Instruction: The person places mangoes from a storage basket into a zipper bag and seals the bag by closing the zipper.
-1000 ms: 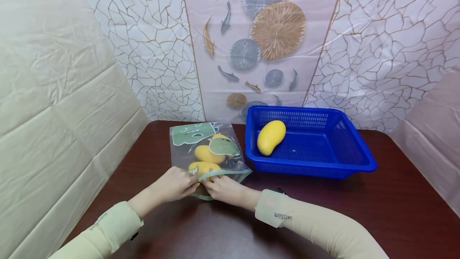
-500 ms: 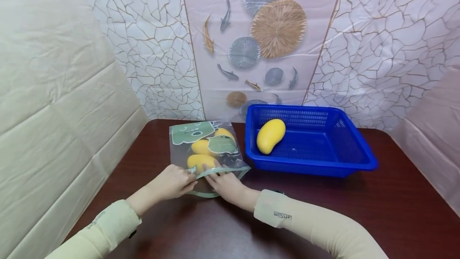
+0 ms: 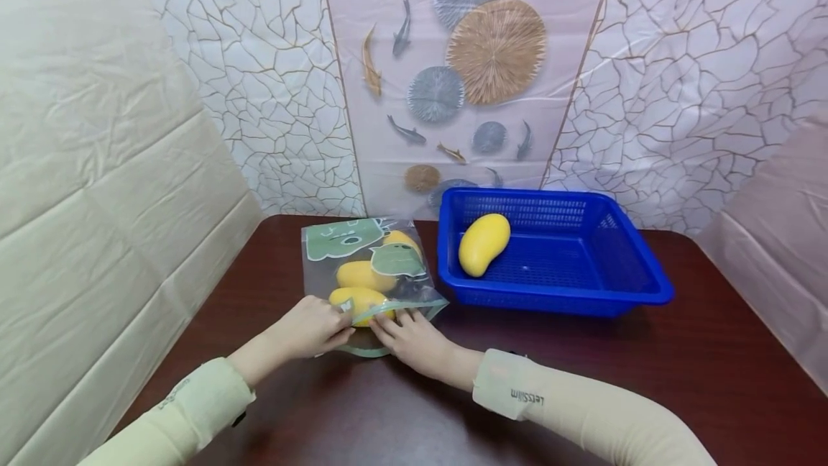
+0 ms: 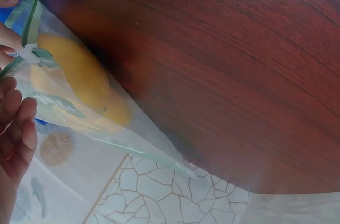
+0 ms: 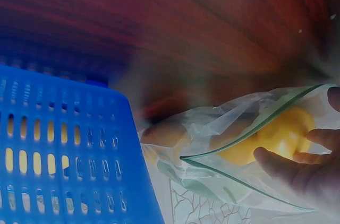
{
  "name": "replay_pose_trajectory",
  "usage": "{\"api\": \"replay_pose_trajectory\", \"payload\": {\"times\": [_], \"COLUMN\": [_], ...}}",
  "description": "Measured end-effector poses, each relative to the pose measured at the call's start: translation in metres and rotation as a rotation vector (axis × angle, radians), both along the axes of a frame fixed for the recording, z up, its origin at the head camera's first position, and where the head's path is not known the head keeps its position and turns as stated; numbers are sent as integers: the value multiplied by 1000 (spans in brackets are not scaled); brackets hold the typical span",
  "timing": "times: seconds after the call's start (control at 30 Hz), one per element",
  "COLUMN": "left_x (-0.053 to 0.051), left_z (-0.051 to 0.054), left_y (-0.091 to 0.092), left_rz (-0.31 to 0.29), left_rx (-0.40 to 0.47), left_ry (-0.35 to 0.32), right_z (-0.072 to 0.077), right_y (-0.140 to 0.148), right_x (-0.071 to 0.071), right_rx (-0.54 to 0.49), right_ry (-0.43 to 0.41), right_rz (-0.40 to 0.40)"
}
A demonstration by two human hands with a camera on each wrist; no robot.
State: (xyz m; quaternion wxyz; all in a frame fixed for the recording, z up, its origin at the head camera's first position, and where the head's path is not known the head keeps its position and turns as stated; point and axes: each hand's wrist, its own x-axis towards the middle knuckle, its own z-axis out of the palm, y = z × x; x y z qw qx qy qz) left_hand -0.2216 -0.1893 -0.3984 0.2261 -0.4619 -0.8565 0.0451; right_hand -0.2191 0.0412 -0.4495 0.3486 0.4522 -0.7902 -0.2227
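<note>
A clear zip bag with green prints (image 3: 323, 272) lies on the table, several yellow mangoes (image 3: 364, 276) inside. My left hand (image 3: 313, 327) pinches the left part of its mouth with curled fingers. My right hand (image 3: 417, 344) is at the mouth's right part, fingers extended against the nearest mango (image 3: 357, 299). In the right wrist view those fingers (image 5: 287, 165) reach in at the parted mouth beside a mango (image 5: 284, 131). The left wrist view shows the bag (image 4: 143, 128) with mangoes (image 4: 79, 70) beside my left hand (image 4: 16, 134).
A blue basket (image 3: 556, 295) stands right of the bag, with one yellow mango (image 3: 484, 244) at its left end. The dark wooden table (image 3: 569, 365) meets patterned cloth (image 3: 291, 128) at the back. Pale cloth (image 3: 110, 164) hangs on the left.
My right hand has shifted slightly right and back toward the bag's mouth, its fingers straighter. The nearer mangoes in the bag have moved a little left. The left hand keeps its hold.
</note>
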Motion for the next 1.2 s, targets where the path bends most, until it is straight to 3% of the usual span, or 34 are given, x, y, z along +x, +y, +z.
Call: {"api": "replay_pose_trajectory", "payload": {"times": [0.23, 0.67, 0.97, 1.1, 1.2], "left_x": [0, 2, 2, 2, 1], "left_z": [-3, -5, -6, -7, -7], "left_y": [-2, -4, -3, -4, -5], "left_rz": [-35, -36, -35, -41, -45], "left_rx": [-5, -19, -12, -4, -1], "left_ry": [3, 4, -13, 3, 14], "right_z": [1, -1, 0, 2, 1], "right_y": [4, 7, -6, -10, -13], "right_x": [7, 10, 9, 10, 8], "right_rx": [37, 43, 135, 164, 146], "right_ry": [-22, 2, 55, 58, 69], "right_rz": [26, 75, 115, 102, 38]}}
